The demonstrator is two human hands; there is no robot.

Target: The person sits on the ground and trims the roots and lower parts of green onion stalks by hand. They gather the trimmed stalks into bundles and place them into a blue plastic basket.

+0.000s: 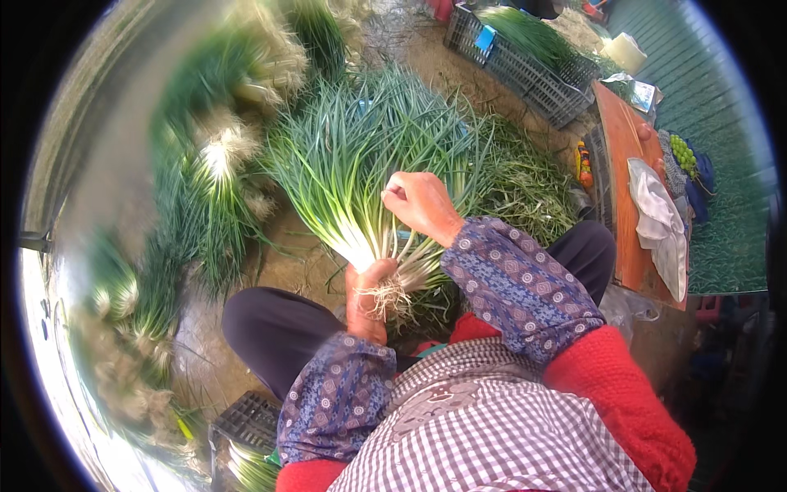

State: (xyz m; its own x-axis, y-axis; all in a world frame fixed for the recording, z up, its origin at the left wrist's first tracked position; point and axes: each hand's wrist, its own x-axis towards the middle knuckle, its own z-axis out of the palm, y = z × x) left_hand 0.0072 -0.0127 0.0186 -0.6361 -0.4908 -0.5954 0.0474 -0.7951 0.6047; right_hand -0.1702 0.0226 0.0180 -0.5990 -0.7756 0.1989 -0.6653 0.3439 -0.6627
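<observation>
My left hand [369, 295] is closed around the white stem ends of a bunch of green onions [344, 209], whose leaves fan out away from me and whose roots hang over the hand. Above and to the right of it, my right hand [418, 200] is raised in front of the leaves with its fingers curled; whether anything is pinched between them cannot be told. More green onions with pale stems [427, 264] lie just right of the left hand, below the right forearm. A large spread of green onion leaves [399, 111] lies beyond both hands.
Bundles of green onions [215, 154] are piled along the left. A heap of loose leaves [529, 178] lies right of centre. Behind it stands a black plastic crate [535, 80] of green onions. A wooden board [627, 246] with a white cloth [658, 221] is at right; another crate [249, 421] sits lower left.
</observation>
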